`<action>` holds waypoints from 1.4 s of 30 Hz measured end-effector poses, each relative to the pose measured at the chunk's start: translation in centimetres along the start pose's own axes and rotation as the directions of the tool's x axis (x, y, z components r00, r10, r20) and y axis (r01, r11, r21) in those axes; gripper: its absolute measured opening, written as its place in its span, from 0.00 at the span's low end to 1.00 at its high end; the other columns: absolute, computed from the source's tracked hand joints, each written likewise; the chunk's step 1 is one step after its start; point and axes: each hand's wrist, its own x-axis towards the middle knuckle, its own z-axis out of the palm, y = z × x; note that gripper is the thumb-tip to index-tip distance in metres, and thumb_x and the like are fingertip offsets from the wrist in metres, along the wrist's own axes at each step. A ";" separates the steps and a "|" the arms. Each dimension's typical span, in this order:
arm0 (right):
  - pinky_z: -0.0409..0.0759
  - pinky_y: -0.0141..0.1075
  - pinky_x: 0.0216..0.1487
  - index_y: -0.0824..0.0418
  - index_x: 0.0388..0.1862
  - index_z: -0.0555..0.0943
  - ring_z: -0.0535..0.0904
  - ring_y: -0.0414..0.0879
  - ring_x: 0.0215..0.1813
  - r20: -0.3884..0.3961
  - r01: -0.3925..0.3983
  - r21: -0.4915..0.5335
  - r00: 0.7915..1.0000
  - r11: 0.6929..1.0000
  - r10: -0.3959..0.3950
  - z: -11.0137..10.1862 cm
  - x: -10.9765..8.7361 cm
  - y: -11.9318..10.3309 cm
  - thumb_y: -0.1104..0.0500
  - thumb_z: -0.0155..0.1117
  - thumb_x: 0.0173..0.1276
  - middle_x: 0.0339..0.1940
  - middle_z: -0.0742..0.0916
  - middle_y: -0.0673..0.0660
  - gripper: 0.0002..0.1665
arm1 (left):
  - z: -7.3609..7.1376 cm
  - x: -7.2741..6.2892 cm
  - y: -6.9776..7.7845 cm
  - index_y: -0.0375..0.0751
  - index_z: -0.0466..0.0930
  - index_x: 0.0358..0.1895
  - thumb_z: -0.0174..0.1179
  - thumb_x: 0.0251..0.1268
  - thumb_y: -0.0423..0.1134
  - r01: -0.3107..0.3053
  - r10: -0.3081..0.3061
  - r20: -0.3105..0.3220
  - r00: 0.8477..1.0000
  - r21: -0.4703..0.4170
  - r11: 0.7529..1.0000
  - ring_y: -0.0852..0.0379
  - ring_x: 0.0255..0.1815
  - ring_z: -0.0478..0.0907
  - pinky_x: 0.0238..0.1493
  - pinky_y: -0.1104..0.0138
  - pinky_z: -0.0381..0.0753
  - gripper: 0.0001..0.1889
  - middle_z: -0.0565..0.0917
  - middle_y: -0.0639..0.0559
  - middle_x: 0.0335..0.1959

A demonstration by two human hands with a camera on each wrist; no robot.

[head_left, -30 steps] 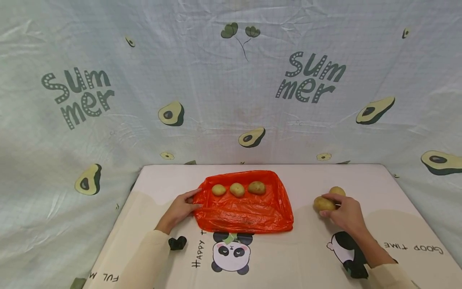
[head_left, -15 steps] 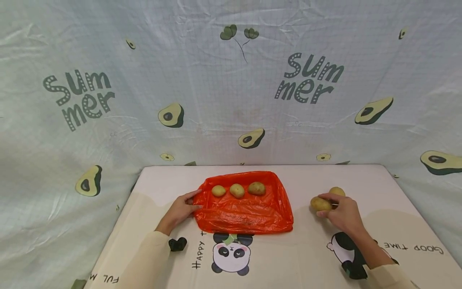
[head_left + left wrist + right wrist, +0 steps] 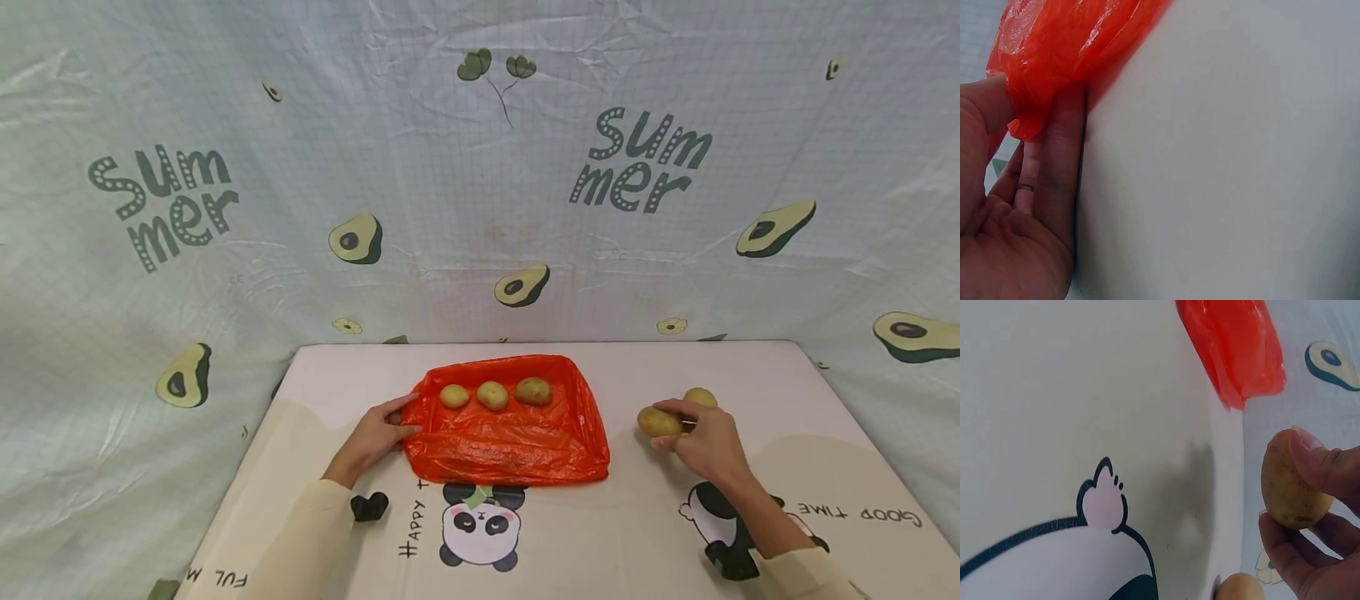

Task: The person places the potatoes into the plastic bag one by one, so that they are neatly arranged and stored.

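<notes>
My right hand [image 3: 711, 439] grips a potato [image 3: 658, 422] between thumb and fingers, to the right of the red plastic bag. The right wrist view shows this potato [image 3: 1291, 481] raised over the table, its shadow below. Behind the hand a second potato [image 3: 701, 397] lies on the table, partly hidden. My left hand [image 3: 375, 433] pinches the left edge of the red plastic bag [image 3: 510, 457], and the left wrist view has the thumb and fingers [image 3: 1060, 162] on either side of the film. Three potatoes lie in a row inside the bag, the middle one [image 3: 492, 395] among them.
The bag spreads in a tray-like shape with raised sides. Beneath it is a white table [image 3: 585, 550] with printed panda figures and lettering. A pale curtain [image 3: 450, 167] with avocado prints hangs behind the table's far edge.
My right hand, with the potato in it, has moved a little to the left toward the bag. The left hand and the bag have stayed in place.
</notes>
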 end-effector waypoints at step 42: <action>0.89 0.48 0.54 0.59 0.57 0.88 0.86 0.59 0.53 0.042 0.036 0.131 0.998 0.991 -0.041 2.2 1.4 -3.8 0.69 0.78 0.57 0.57 0.89 0.65 0.26 | 0.3 -0.1 0.5 0.49 0.68 0.79 0.65 0.71 0.35 0.016 -0.016 -0.011 1.000 0.010 1.000 0.45 0.58 0.82 0.55 0.57 0.90 0.34 0.74 0.33 0.73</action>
